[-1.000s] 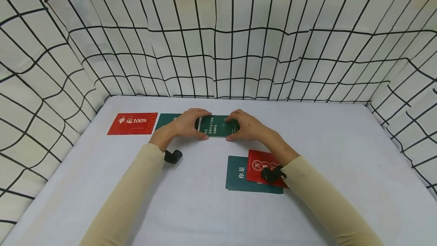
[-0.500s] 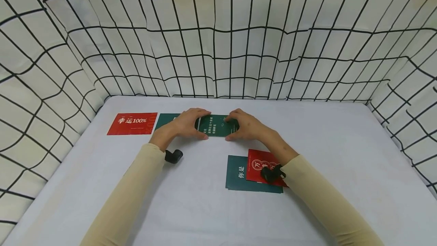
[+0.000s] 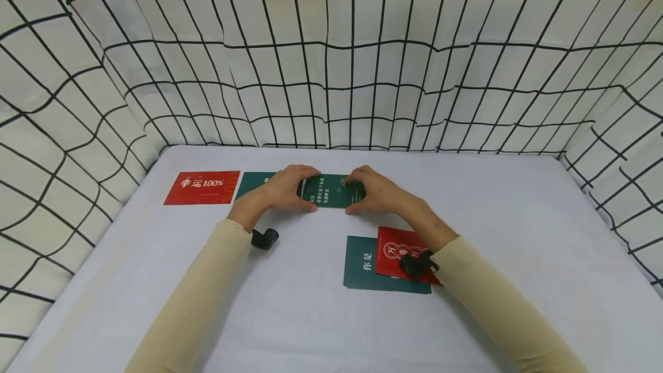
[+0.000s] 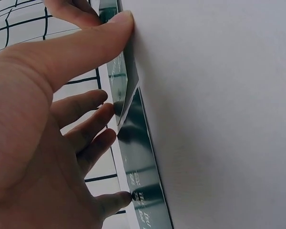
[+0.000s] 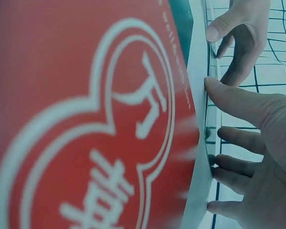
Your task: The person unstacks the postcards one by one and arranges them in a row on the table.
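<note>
Ahead of me near the table's far side, a dark green card [image 3: 334, 191] with white writing spans the gap between my two hands. Its left end is held by my left hand [image 3: 282, 189], thumb at the near edge and fingers at the far edge. My right hand [image 3: 380, 190] grips the other end in the same way. A second green card [image 3: 251, 182] lies just to the left, partly behind my left hand. In the left wrist view the held card [image 4: 118, 81] sits slightly tilted, one end over the lying card [image 4: 142, 164].
A red card [image 3: 202, 187] with white characters lies at the far left. Nearer me, below my right forearm, another red card [image 3: 387, 255] overlaps green cards [image 3: 359, 269]. Black wire grid [image 3: 352, 85] over white cloth surrounds the white table [image 3: 290, 315].
The hands and the held card stay almost in place. Only a very slight shift of the whole view shows.
</note>
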The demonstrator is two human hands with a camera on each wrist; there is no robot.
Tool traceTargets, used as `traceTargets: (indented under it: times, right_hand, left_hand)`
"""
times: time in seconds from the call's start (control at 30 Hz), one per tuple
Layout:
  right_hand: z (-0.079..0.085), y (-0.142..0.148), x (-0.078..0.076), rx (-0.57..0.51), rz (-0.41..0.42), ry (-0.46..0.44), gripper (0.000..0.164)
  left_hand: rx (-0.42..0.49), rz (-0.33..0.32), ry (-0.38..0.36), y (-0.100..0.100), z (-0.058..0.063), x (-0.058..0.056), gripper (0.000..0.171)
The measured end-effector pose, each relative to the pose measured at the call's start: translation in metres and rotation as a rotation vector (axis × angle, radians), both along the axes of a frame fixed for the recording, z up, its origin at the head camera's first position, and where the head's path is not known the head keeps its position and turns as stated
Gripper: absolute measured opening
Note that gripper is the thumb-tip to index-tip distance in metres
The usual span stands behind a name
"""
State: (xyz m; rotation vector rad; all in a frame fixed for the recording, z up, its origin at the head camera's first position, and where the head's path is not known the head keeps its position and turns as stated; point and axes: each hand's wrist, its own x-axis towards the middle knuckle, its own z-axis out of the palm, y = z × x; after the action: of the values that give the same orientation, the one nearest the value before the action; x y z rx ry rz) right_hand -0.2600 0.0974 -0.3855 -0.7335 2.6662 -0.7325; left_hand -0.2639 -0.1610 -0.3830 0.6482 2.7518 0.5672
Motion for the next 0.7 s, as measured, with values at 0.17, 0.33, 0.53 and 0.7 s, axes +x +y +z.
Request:
traceTargets:
  times: [0.17, 0.33, 0.53, 0.7]
  right_hand:
    - [0.001, 0.004, 0.002, 0.000, -0.008, 0.012, 0.072]
    - [-0.001, 0.011, 0.004, 0.001, -0.022, 0.015, 0.074]
    - [-0.001, 0.021, 0.009, 0.010, -0.044, 0.032, 0.073]
    - [0.000, 0.029, 0.015, 0.020, -0.059, 0.049, 0.071]
  left_hand:
    - [0.012, 0.002, 0.016, 0.000, 0.002, 0.003, 0.083]
    - [0.037, 0.001, 0.037, 0.001, 0.000, 0.007, 0.079]
    - [0.050, 0.024, 0.075, 0.001, -0.003, 0.011, 0.078]
    - [0.070, 0.019, 0.100, 0.003, -0.003, 0.014, 0.079]
